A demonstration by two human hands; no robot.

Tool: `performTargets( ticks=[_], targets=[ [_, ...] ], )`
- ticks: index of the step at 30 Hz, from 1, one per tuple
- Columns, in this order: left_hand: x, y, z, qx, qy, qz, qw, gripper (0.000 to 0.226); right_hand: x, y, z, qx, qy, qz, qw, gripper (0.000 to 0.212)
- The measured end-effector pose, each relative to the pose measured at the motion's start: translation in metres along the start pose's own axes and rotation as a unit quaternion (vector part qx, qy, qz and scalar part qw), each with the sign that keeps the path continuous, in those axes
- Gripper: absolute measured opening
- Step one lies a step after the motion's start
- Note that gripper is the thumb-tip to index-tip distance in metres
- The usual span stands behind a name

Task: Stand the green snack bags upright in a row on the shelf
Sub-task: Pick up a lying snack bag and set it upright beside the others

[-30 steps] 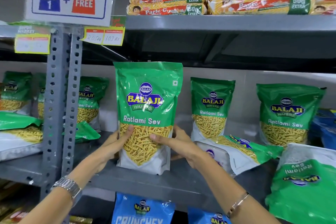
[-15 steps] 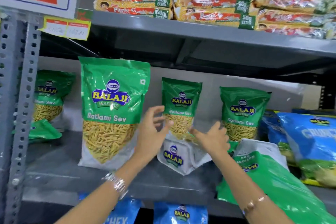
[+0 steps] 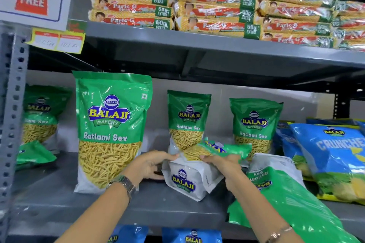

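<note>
Here the lying bag (image 3: 189, 177), a green and white snack pouch, rests on its back near the middle of the shelf (image 3: 150, 209), white bottom gusset toward the front edge and green top folded up behind. The left hand (image 3: 150, 165) curls loosely on its left side, fingers touching the film, while the right hand (image 3: 223, 163) pinches the raised green top between thumb and fingers; neither is fully closed. The pouch looks light, soft and glossy, likely slippery, with loose brittle sev inside that would crush under a hard squeeze and shift as it tilts. My judgement is that it is best gripped at both side seams low down, then settled on the flat gusset so it stands. Just left, the front bag (image 3: 110, 130) stands upright near the front edge. Two back bags (image 3: 188, 118) (image 3: 254, 124) stand by the rear wall. Another green bag (image 3: 292, 203) lies upside down over the front edge at the right, with blue bags (image 3: 331, 156) beyond it toward the shelf's right end.
</note>
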State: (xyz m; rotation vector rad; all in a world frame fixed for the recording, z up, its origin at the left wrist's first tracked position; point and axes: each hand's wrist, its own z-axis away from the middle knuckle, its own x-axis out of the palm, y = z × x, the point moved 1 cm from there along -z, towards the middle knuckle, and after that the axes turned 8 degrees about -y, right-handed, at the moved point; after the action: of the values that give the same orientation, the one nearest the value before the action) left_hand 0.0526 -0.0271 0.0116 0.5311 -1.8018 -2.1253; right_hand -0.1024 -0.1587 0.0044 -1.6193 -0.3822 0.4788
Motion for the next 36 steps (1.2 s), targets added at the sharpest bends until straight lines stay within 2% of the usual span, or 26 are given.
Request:
performTargets(
  ticks=[4, 7, 12, 15, 17, 20, 23, 26, 28, 30, 33, 36],
  targets=[
    [-0.005, -0.007, 0.001, 0.049, -0.036, 0.002, 0.998, 0.055, -0.007, -0.016, 0.006, -0.150, -0.004, 0.058, 0.987, 0.119],
    [-0.003, -0.015, -0.004, 0.105, -0.020, -0.054, 0.993, 0.073, -0.007, -0.026, 0.000, -0.244, -0.061, 0.053, 0.966, 0.119],
    [-0.001, -0.026, -0.017, 0.144, 0.021, -0.108, 0.983, 0.101, -0.004, -0.022, -0.013, -0.244, -0.126, 0.066, 0.959, 0.132],
    [-0.003, -0.024, -0.019, 0.172, 0.024, -0.169, 0.970, 0.102, -0.008, -0.019, -0.018, -0.234, -0.154, 0.061, 0.958, 0.140],
    [-0.002, -0.023, -0.020, 0.203, 0.043, -0.252, 0.945, 0.100, -0.010, -0.018, -0.020, -0.244, -0.170, 0.061, 0.953, 0.139],
    [0.003, -0.028, -0.024, 0.208, 0.080, -0.354, 0.908, 0.104, -0.013, -0.016, -0.020, -0.281, -0.171, 0.103, 0.939, 0.132],
    [0.006, -0.034, -0.029, 0.180, 0.088, -0.383, 0.902, 0.109, -0.017, -0.015, -0.025, -0.270, -0.163, 0.114, 0.942, 0.129],
    [0.007, -0.026, -0.026, 0.184, 0.067, -0.410, 0.891, 0.106, -0.026, -0.022, -0.032, -0.217, -0.167, 0.062, 0.960, 0.103],
    [0.013, -0.010, -0.021, 0.235, 0.074, -0.363, 0.898, 0.114, -0.031, -0.025, -0.035, -0.200, -0.156, 0.027, 0.967, 0.081],
    [0.020, 0.015, -0.018, 0.293, 0.136, -0.206, 0.924, 0.114, -0.032, -0.027, -0.038, -0.184, -0.141, -0.022, 0.972, 0.068],
    [0.024, 0.066, -0.025, 0.325, 0.211, 0.012, 0.922, 0.088, -0.030, -0.023, -0.038, -0.155, -0.155, -0.040, 0.975, 0.064],
    [0.021, 0.117, -0.031, 0.317, 0.246, 0.088, 0.912, 0.061, -0.024, -0.011, -0.034, -0.142, -0.179, 0.008, 0.974, 0.072]
  ],
)
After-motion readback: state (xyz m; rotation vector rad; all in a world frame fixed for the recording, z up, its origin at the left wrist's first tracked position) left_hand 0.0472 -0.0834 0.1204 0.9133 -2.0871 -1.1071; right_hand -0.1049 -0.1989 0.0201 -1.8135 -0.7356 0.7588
